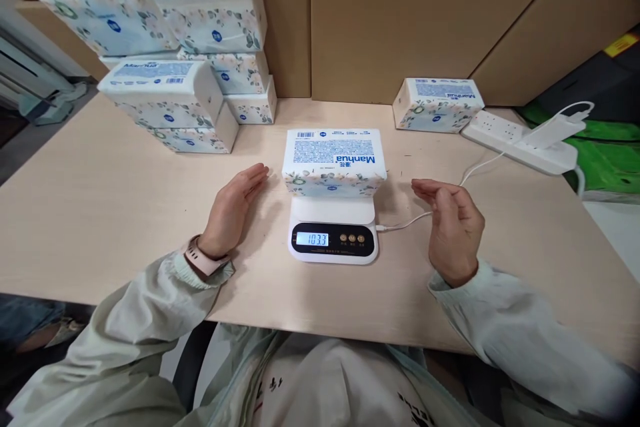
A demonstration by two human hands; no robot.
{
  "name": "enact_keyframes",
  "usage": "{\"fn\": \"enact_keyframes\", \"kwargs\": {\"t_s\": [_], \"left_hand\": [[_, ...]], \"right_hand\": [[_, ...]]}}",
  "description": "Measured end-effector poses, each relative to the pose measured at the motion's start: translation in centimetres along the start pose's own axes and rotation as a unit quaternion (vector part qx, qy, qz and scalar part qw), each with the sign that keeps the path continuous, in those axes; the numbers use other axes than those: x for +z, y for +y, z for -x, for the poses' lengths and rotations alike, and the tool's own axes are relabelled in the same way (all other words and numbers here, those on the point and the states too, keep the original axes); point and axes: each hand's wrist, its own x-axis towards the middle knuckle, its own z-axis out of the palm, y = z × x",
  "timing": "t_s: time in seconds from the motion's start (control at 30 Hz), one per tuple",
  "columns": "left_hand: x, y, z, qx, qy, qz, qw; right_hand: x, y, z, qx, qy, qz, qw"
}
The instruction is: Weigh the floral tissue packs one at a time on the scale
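A floral-printed pack of tissues marked "Manhua" rests on the back part of a white digital scale. The scale's lit display appears to read 1033; I cannot make out a decimal point. To the left of the pack, my left hand is held with its fingers stretched out, not touching it. On the other side, my right hand is apart from the pack too, fingers extended and slightly curved, holding nothing. A white cable runs from the scale's right side behind my right hand.
Several more tissue packs are stacked at the back left of the table. A single tissue pack lies at the back right, beside a white power strip with a plugged-in adapter. Cardboard boxes line the back edge.
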Motion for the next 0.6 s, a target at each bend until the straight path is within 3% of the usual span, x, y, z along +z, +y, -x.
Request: {"fn": "enact_keyframes", "kwargs": {"t_s": [0.6], "left_hand": [[-0.03,0.09,-0.1,0.008,-0.009,-0.008,1.0]], "right_hand": [[-0.04,0.64,-0.26,-0.045,0.034,0.014,0.998]]}}
